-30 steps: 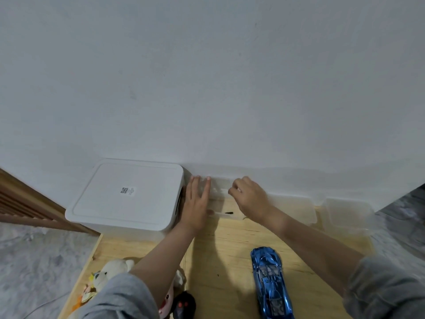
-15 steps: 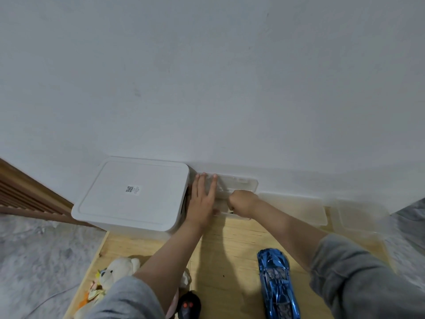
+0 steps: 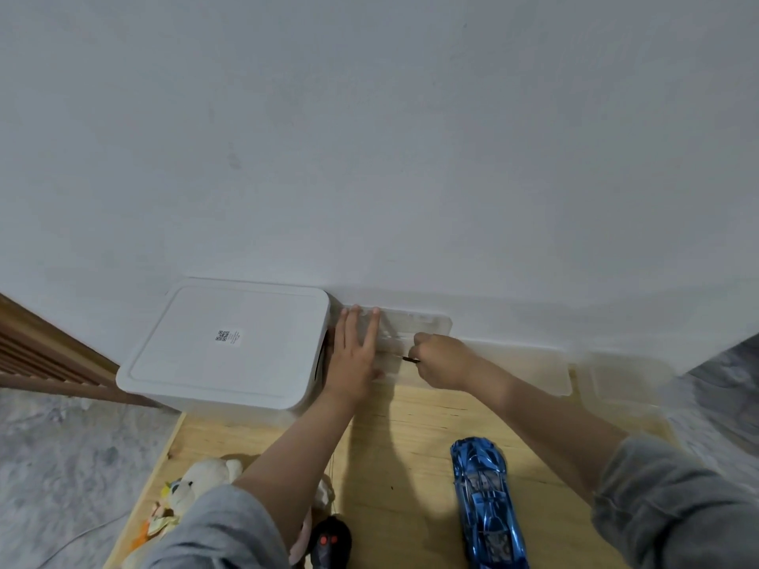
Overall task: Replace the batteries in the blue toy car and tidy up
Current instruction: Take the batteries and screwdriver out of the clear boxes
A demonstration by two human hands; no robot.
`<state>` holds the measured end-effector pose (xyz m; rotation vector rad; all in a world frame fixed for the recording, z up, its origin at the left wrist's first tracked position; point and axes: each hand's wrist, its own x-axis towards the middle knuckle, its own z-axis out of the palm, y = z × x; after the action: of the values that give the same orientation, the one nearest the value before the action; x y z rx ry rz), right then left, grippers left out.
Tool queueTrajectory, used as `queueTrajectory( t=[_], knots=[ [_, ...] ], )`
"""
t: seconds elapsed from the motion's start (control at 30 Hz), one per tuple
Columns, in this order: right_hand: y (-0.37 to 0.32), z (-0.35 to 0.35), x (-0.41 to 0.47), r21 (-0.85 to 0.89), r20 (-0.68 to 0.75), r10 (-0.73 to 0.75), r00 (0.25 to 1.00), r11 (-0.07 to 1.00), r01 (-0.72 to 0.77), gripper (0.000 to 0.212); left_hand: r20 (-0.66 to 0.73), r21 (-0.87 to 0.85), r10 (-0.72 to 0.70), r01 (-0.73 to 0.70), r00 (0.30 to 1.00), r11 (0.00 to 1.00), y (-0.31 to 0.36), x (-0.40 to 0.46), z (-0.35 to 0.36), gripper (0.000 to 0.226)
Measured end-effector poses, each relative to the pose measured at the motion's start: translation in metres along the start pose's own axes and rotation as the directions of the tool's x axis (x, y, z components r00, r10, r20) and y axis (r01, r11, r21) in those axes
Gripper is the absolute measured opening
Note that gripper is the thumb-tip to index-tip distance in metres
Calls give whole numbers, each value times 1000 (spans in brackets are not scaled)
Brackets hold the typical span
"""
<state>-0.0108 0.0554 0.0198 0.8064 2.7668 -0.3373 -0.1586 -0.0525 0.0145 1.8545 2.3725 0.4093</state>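
- The left hand (image 3: 353,359) lies flat near the middle of the frame, its fingers (image 3: 363,326) straight and slightly apart, pressing on a clear plastic box (image 3: 415,326) against the white wall (image 3: 369,137).
- The right hand (image 3: 441,361), just right of it, has its fingers curled tight around a thin dark-tipped tool (image 3: 410,359), whose tip points left over the clear box.
- The blue toy car (image 3: 484,503) lies on the wooden desk (image 3: 402,445) at the lower middle right of the frame, well apart from both hands, under the right forearm.
- A large white lidded bin (image 3: 230,347) sits at middle left, touching the left hand's side.
- Two more clear containers (image 3: 530,367) stand along the wall to the right.
- A plush toy (image 3: 197,482) and a black remote (image 3: 328,544) lie at the lower left.
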Motion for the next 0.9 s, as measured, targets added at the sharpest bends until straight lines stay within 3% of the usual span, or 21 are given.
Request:
queueTrajectory(
  t=[0.13, 0.3, 0.4, 0.6, 0.9],
  knots=[
    [2, -3, -26, 109, -110, -14, 994, 994, 26, 20, 21, 10, 0, 0, 1000, 1000, 1, -2, -3, 92],
    [2, -8, -51, 262, -271, 86, 959, 965, -13, 12, 47, 66, -27, 24, 999, 998, 3, -3, -1, 97],
    [3, -10, -57, 319, -244, 172, 954, 944, -88, 15, 57, 97, -35, 29, 998, 995, 3, -4, -1, 100],
    [2, -11, -61, 330, -227, 200, 953, 937, -118, 16, 34, 162, -59, 53, 998, 985, 5, -4, 1, 105],
    [-9, 4, -88, 440, -223, 252, 942, 888, -133, 16, 7, 197, -126, 123, 992, 973, 20, -17, -3, 87]
  ],
)
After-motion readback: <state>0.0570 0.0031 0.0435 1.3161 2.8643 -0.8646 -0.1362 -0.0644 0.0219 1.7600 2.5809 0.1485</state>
